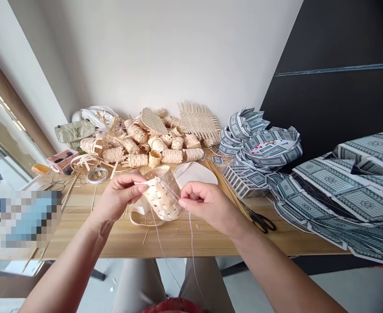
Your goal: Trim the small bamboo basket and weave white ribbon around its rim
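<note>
Woven basket (pixel 162 200) sits tilted between the two sets of fingers, up over the worktop (pixel 87 237). Big playing-card pieces (pixel 336 193) crowd off to the right of the fingers, and a heap of other woven pieces (pixel 139 134) is piled beyond them. White disc (pixel 196 174) lies just past the right fingers, black-handled scissors (pixel 255 216) off to their right. Left hand (pixel 121 191) has the basket's rim pinched between thumb and fingers; right hand (pixel 204 202) is pinching thin thread (pixel 191 234), with loose lengths dangling below both. Can't tell what else is in that right-hand pinch. Looks to me like the stitching-the-rim step, thread being drawn snug. IMO the next move calls for a steady left grip and an even pull from the right, keeping those dangling bits from tangling.
</note>
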Available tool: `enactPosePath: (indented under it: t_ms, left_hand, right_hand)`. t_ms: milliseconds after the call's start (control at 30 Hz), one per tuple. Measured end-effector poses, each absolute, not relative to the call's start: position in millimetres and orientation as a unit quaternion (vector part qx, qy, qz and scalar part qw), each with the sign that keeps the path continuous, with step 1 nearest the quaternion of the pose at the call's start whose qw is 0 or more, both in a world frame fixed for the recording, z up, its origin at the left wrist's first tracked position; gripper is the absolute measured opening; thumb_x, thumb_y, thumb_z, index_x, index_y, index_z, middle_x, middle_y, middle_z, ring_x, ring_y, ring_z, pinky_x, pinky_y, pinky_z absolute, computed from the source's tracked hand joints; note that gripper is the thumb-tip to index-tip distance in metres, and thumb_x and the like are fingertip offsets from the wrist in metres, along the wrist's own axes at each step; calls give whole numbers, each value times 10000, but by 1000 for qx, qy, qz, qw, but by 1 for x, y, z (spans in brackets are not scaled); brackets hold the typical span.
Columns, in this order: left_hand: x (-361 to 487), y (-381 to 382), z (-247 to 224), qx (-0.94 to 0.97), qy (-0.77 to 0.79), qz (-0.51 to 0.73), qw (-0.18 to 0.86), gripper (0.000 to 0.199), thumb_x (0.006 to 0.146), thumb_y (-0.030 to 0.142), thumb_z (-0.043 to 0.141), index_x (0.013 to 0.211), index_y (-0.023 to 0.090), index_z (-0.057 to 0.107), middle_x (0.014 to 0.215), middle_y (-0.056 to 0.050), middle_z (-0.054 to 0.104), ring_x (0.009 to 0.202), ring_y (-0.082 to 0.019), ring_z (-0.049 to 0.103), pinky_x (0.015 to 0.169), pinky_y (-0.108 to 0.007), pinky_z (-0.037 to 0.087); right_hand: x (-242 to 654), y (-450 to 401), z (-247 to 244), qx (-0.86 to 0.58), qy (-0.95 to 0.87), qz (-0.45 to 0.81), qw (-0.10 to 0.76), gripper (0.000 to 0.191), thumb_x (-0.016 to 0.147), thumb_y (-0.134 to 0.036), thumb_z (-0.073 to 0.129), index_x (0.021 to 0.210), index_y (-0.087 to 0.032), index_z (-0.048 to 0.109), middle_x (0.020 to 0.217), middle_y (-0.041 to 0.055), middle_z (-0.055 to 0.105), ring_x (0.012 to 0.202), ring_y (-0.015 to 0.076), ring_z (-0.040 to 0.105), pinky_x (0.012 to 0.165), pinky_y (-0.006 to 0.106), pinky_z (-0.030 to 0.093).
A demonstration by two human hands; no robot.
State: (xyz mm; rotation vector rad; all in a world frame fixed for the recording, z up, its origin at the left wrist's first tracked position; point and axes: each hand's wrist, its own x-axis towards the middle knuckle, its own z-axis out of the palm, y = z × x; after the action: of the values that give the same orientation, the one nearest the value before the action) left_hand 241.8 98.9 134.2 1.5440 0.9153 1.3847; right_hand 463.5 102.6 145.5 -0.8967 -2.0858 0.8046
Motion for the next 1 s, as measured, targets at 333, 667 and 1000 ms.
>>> enactPosePath:
  t_ms: [333, 667, 1000]
  left_hand:
    - [246, 92, 123, 535, 376, 578, 489, 122, 647, 288, 759, 635, 180, 704, 519, 43, 460, 422, -20, 316, 386, -157, 211]
    - [243, 97, 107, 640, 445, 601, 177, 60, 736, 225, 668, 726, 200, 721, 573, 19, 514, 530, -87, 444, 503, -202, 364]
    - [241, 98, 97, 668, 516, 518, -137, 139, 804, 223, 590, 796, 236, 728, 629, -5, 569, 554, -100, 514, 511, -186, 372]
  right_hand:
    - [457, 114, 109, -446, -784, -136, 410, 130, 759, -122, 409, 676, -160, 502, 486, -14, 469, 433, 111, 405, 450, 245, 233]
    - [470, 95, 116, -342, -705, 406, 470, 211, 813, -316, 487, 652, -182, 510, 516, -62, 299, 454, 74, 257, 423, 201, 230]
    - [476, 89, 152, -397, -745, 317, 433, 193, 785, -254, 484, 604, -188, 465, 501, -55, 311, 451, 77, 278, 407, 203, 215]
